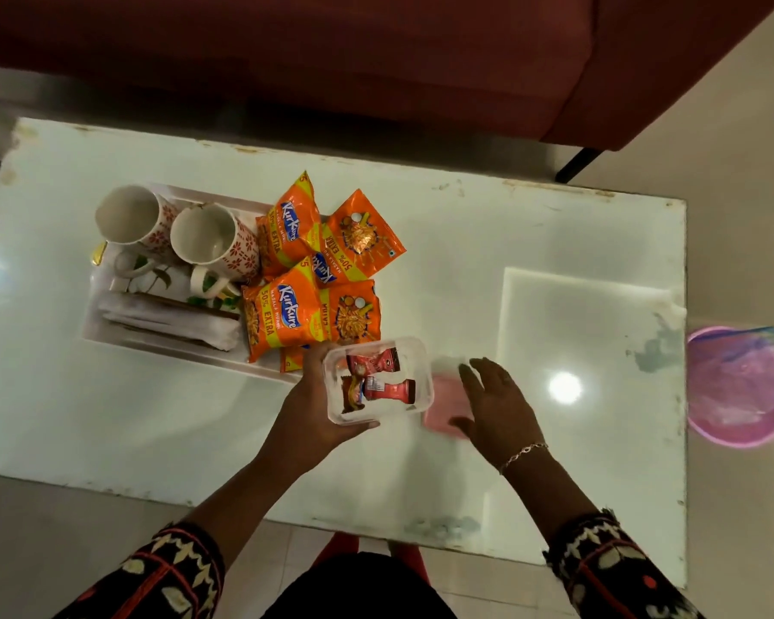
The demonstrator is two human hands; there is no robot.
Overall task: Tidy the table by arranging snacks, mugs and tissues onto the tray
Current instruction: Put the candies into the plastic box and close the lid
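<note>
My left hand (313,408) holds a clear plastic box (378,381) with small red snack packets inside, just in front of the tray. My right hand (497,404) hovers with fingers spread over a blurred pink lid (443,406) lying on the table; I cannot tell if it touches it. The white tray (91,326) sits at the left and carries two floral mugs (130,216) (211,236), folded white tissues (170,321) and several orange snack bags (287,314), some hanging over its right edge.
The table (532,261) is white and glossy, with a paler square patch at the right. A pink plastic basket (740,386) stands on the floor beyond the right edge. A dark red sofa (376,60) runs along the far side.
</note>
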